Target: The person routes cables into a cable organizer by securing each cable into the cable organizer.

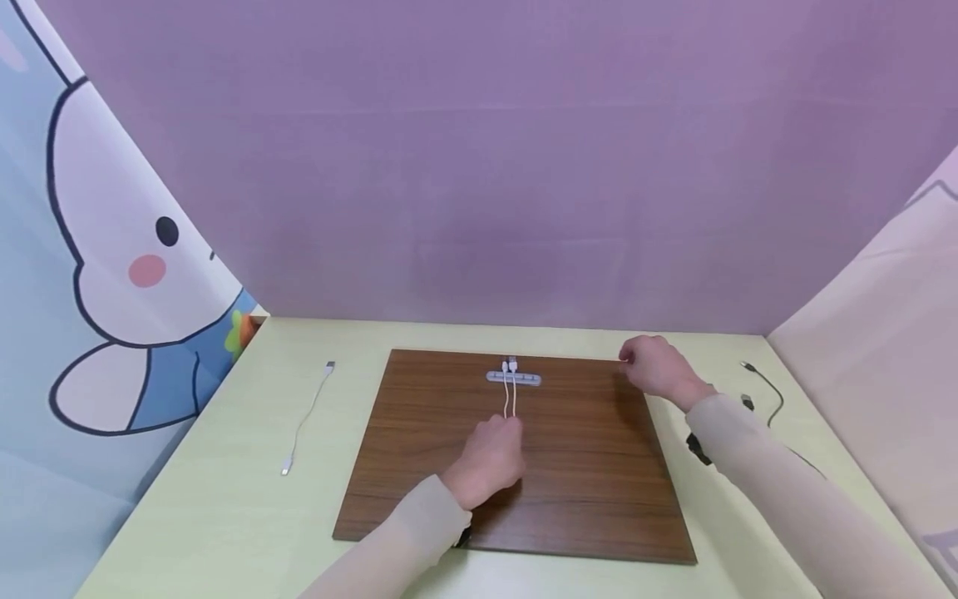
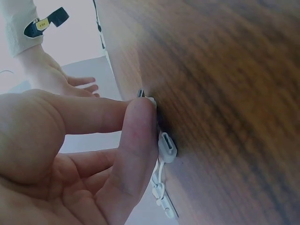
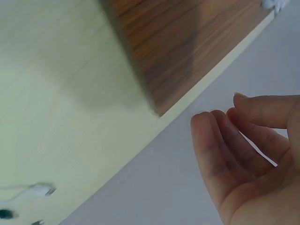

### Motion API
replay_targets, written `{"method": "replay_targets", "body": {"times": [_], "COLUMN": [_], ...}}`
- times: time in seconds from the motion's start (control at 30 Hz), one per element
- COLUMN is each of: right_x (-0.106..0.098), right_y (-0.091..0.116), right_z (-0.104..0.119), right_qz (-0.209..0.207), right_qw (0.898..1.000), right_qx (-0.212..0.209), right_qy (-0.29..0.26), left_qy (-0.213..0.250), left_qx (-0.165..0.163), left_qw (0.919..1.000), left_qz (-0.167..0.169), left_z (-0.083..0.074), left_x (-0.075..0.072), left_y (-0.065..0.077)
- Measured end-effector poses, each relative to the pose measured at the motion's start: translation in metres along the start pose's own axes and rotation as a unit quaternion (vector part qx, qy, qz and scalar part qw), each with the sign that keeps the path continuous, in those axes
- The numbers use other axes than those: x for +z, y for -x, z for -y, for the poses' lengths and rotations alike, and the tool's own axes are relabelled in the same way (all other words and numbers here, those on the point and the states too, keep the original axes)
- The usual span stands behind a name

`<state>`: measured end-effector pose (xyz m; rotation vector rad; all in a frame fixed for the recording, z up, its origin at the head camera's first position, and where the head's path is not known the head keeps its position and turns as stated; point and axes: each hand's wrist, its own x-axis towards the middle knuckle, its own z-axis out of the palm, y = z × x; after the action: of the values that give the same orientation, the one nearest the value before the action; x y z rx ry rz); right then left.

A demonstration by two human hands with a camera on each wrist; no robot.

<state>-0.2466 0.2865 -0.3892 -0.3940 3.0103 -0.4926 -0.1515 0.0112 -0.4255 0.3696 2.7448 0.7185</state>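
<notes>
A grey-blue cable clip strip (image 1: 513,378) sits near the far edge of a brown wooden board (image 1: 591,474). Two white charging cables (image 1: 514,399) run from its slots toward me, with their USB plugs at the far side. My left hand (image 1: 488,457) is over the middle of the board and pinches one cable's small connector (image 2: 140,93) between thumb and finger. Just beside the fingertip, the other cable's connector (image 2: 167,147) lies against the wood. Above the board's far right corner hovers my right hand (image 3: 253,154), fingers loosely bent, nothing held.
On the pale table (image 1: 224,516), a short white cable (image 1: 305,420) lies left of the board. To the right are a black cable (image 1: 778,398) and a dark plug (image 1: 747,402), partly behind the right sleeve. A purple curtain (image 1: 509,183) hangs behind the table.
</notes>
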Motion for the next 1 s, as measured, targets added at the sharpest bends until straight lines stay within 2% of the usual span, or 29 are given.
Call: {"method": "replay_targets", "body": {"times": [0.23, 0.6, 0.83, 1.0], "right_x": [-0.013, -0.026, -0.029, -0.026], "right_y": [0.007, 0.014, 0.017, 0.018], "right_z": [-0.029, -0.078, -0.092, -0.100], "right_qz": [-0.002, 0.026, 0.036, 0.061], "right_qw": [0.999, 0.995, 0.993, 0.989], "right_qx": [0.022, 0.088, 0.108, 0.132], "right_qy": [0.023, 0.037, 0.030, 0.024], "left_qy": [-0.005, 0.002, -0.004, -0.008], "left_qx": [0.001, -0.002, -0.001, -0.004], "left_qw": [1.0000, 1.0000, 1.0000, 1.0000], "left_qz": [-0.001, 0.001, -0.001, -0.001], "left_z": [0.000, 0.000, 0.000, 0.000], "left_x": [0.002, 0.002, 0.003, 0.002], "left_y": [0.000, -0.001, -0.001, 0.000]}}
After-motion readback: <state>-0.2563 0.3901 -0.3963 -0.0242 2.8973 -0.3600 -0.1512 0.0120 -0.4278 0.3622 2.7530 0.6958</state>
